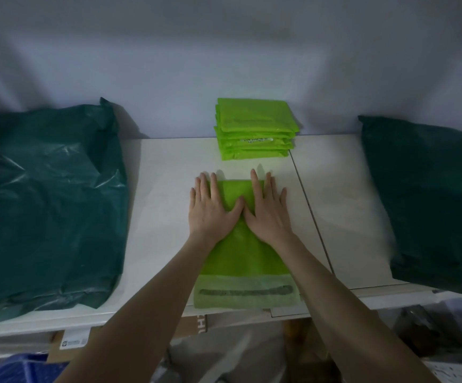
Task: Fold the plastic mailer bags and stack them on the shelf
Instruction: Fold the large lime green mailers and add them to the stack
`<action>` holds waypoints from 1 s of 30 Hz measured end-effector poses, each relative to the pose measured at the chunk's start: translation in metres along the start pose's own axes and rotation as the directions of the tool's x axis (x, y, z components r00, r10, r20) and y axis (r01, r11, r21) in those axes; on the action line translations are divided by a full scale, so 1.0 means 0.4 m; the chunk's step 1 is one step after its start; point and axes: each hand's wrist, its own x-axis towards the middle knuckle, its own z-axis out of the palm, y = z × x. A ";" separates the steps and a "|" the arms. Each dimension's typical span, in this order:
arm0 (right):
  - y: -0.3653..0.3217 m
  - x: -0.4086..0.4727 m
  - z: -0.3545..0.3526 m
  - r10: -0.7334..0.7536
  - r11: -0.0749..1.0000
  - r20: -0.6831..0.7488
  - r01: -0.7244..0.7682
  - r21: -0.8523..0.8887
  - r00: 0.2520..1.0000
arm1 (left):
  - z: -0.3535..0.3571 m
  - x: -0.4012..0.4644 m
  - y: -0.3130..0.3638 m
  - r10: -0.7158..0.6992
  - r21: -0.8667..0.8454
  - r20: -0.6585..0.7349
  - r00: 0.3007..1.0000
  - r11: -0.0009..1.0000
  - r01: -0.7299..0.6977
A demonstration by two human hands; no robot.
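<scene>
Bag: green mailer bag (245, 252) flat on the shelf (166, 217).
Fingers: left hand (210, 207) and right hand (268, 210) straight, pressing its far end.

Stack label (255, 140) unreadable (too small), left dark bag (44, 205) cropped

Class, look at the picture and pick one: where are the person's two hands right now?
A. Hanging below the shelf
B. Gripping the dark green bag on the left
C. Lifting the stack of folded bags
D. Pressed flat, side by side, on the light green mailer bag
D: the left hand and right hand lie flat with straight fingers on the light green mailer bag, thumbs meeting.
</scene>
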 end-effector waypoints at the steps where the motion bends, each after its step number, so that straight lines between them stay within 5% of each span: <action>1: 0.002 0.003 -0.003 0.001 0.999 0.007 -0.001 0.046 1.000 | -0.001 0.001 -0.001 0.004 -0.001 0.009 1.000 1.000 -0.004; 8: 0.024 0.017 -0.046 0.024 0.863 0.061 -0.052 0.502 0.998 | -0.038 0.004 -0.021 0.161 0.008 0.020 0.987 0.987 -0.161; 15: -0.027 -0.127 -0.029 -0.039 0.984 -0.228 0.077 0.161 0.973 | -0.054 -0.102 -0.023 0.325 0.126 -0.038 0.945 0.940 -0.318; 24: -0.046 -0.153 0.036 -0.065 0.988 -0.064 0.056 -0.144 0.996 | -0.020 -0.113 -0.071 0.343 0.235 0.148 0.927 0.899 -0.370; 30: -0.059 -0.085 0.038 -0.090 0.991 -0.011 0.089 -0.098 0.996 | -0.024 -0.052 -0.098 0.302 0.216 0.140 0.943 0.920 -0.327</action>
